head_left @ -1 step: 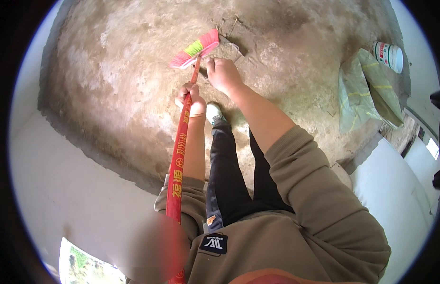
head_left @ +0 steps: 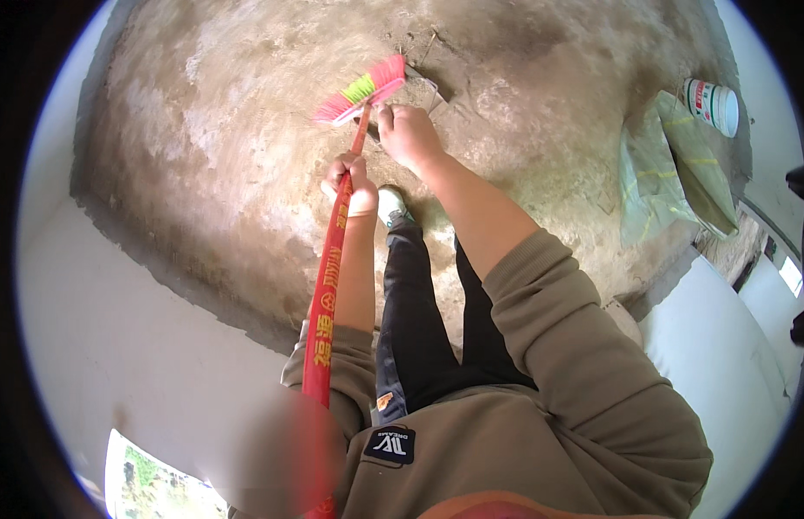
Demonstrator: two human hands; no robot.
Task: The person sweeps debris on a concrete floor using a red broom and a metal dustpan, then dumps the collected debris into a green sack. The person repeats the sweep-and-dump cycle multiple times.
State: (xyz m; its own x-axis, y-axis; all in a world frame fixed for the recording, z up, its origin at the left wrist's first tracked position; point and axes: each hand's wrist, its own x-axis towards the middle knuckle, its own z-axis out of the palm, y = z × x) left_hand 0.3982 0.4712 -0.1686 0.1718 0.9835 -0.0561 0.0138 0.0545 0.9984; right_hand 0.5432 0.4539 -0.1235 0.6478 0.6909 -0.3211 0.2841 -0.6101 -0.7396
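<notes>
My left hand (head_left: 351, 183) is closed around the red handle of a broom (head_left: 325, 298). The handle runs from beside my torso up to the broom's head (head_left: 360, 90), whose pink and yellow-green bristles are over the floor. Just right of the broom's head, my right hand (head_left: 409, 138) is closed, thumb against the fingers; whatever it grips is hidden. Behind and beyond that hand lies a flat, greyish thing with straight edges (head_left: 433, 92), which looks like part of a dustpan and is mostly covered.
On the right of the rough, stained floor (head_left: 220, 156) sits a pale green woven sack (head_left: 649, 177), its mouth gaping. A white bucket (head_left: 712, 107) stands beyond it by the wall. White walls with a grey lower band (head_left: 177, 281) enclose the floor. My shoe (head_left: 392, 206) is below my hands.
The broom's head has shifted very slightly to the right. Both hands keep nearly the same place and grip.
</notes>
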